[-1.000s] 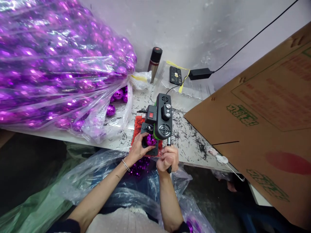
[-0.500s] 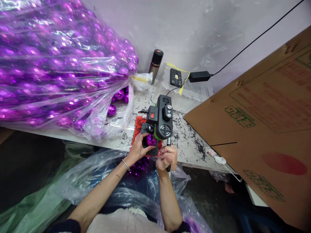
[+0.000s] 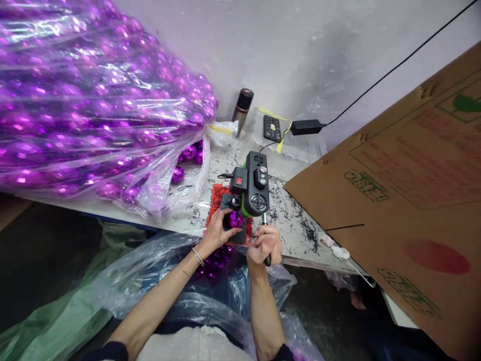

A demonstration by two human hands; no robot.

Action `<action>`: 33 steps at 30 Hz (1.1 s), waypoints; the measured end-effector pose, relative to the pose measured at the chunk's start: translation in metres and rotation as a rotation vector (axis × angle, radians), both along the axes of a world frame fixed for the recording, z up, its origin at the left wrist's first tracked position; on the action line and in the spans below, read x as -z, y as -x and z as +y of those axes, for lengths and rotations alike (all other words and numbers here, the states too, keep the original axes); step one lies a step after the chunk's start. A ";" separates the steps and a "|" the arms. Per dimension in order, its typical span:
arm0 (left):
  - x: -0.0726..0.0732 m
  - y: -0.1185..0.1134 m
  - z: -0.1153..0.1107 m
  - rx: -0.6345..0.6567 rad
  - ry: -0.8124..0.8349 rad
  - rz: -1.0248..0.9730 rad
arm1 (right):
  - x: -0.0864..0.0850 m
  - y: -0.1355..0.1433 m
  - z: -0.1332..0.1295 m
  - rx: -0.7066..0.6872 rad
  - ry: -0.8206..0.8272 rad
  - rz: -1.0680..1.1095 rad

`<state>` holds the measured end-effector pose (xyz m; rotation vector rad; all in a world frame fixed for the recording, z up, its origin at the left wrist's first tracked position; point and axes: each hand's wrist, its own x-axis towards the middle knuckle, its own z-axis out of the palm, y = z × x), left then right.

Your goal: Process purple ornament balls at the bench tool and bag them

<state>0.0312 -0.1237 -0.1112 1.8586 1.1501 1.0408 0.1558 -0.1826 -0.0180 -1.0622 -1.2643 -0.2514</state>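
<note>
- The right hand [image 3: 264, 244] is clenched around the lever [image 3: 266, 235] of the small press [image 3: 252, 184]; the lever comes down from under the black head of the press.
- The left hand [image 3: 217, 231] grasps a purple ball [image 3: 236, 218] with the fingertips and holds it on the base of the press, directly under the head.
- To do this step well, I think the ball should sit centred under the head and not turn, and the lever should be pulled smoothly. The left fingers are very close to the head, so they should stay at the side of the ball, not on top.
- Under the hands, below the table edge, an open plastic bag [image 3: 180, 291] holds more purple balls [image 3: 215, 260].
- The press stands on a red mat [image 3: 215, 200] on the white table [image 3: 293, 225], which is covered with thin black shavings.
- On the right a big cardboard sheet [image 3: 406, 190] leans over the table, near the right hand; it leaves little room on this side.
- On the left a very large clear bag of balls [image 3: 93, 110] lies on the table, with some loose balls at its mouth near the press.
- Far, by the wall, there are a flask [image 3: 242, 103], a remote [image 3: 272, 128] and a power adapter [image 3: 307, 127] with its cable.
</note>
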 end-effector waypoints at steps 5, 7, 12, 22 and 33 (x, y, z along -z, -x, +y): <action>-0.002 0.022 -0.034 0.160 -0.203 0.067 | -0.030 -0.001 -0.005 -0.007 0.084 0.032; -0.011 0.040 -0.045 0.187 -0.279 0.099 | -0.026 0.000 -0.006 -0.011 0.092 0.020; -0.056 0.091 0.019 -0.150 -0.352 0.198 | -0.003 0.005 -0.007 -0.014 0.064 0.037; -0.074 0.119 0.148 -0.290 -0.051 0.840 | -0.003 0.004 -0.006 -0.028 0.066 0.025; -0.095 0.109 0.061 -0.086 0.221 -0.406 | -0.025 0.006 -0.005 -0.001 0.080 0.025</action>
